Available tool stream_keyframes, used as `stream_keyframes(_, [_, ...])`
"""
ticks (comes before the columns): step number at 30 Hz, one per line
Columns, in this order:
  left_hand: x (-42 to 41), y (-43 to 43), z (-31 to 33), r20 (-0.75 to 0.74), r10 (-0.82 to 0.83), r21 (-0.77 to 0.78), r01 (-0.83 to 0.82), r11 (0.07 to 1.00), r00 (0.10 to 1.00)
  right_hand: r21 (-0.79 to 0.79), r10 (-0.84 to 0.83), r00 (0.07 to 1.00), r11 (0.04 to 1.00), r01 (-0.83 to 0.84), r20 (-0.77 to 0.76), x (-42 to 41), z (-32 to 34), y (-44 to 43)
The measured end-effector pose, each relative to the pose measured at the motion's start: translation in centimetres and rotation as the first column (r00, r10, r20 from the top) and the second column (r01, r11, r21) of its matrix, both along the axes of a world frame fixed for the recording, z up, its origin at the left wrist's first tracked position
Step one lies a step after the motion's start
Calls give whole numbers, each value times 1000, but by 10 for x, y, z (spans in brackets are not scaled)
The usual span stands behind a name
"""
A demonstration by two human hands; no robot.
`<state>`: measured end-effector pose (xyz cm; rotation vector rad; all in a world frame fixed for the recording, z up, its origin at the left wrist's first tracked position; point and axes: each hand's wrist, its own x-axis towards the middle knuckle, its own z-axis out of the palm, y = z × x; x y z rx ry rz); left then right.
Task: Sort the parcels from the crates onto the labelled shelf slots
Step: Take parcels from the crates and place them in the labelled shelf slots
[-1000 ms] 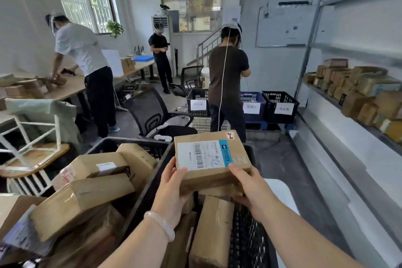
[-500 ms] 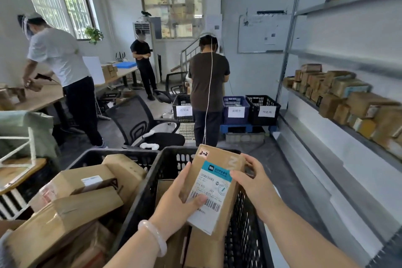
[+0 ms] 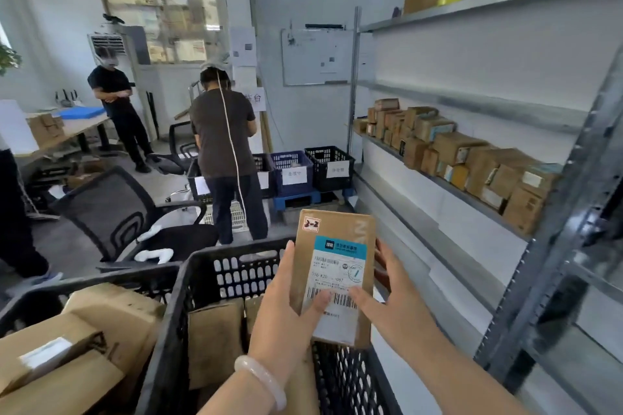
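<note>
- Parcel [image 3: 337, 266], a flat brown carton, stands upright on its short edge above the near black crate [image 3: 202, 283], at about 5 o'clock in the view; printed label faces the camera, with a small "2-2" sticker at its upper left corner.
- Left hand [image 3: 286, 310] grips the parcel's left edge, thumb pressed on the label's barcode; a pale bangle [image 3: 261, 381] sits on that wrist.
- Right hand [image 3: 387, 300] cups the parcel's right edge, thumb on the label, fingers spread behind the carton. Both grips are closed on the same parcel.
- Near black crate holds further brown cartons below the hands; a second crate at 8 o'clock [image 3: 84, 286] is piled with larger cartons.
- Metal shelf unit [image 3: 472, 192] runs from 1 to 4 o'clock; its middle shelf carries a row of brown parcels [image 3: 455, 152]. Slot labels cannot be read.
- Person in a brown shirt [image 3: 222, 131] stands at 12 o'clock, back to the camera, beside labelled floor crates [image 3: 328, 167].
- Office chair [image 3: 114, 216] stands at 9 o'clock.
</note>
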<state>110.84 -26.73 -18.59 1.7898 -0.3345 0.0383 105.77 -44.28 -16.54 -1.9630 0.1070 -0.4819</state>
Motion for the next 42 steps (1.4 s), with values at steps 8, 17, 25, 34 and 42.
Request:
stream_keyframes(8, [-32,-92,20,217,-397,160,368,916,892,-40,-290,957,956,290,14,-80,22,-75])
stream_keyframes(17, [-130,-213,27,234,-579,0,595,803,781,-147,-557,828,816,559,56,-208,28,-162])
stream_keyframes(25, [-251,-325,19,234,-691,53,701,711,684,-240,-717,695,666,706,54,-352,22,-245])
stream_keyframes(34, [-379,-421,7,230,-831,183,816,548,507,-217,-841,541,529,820,-4,-501,15,-302])
stream_keyframes(42, [-444,-459,6,225,-881,198,866,459,415,-239,-895,447,433,869,4,-570,5,-325])
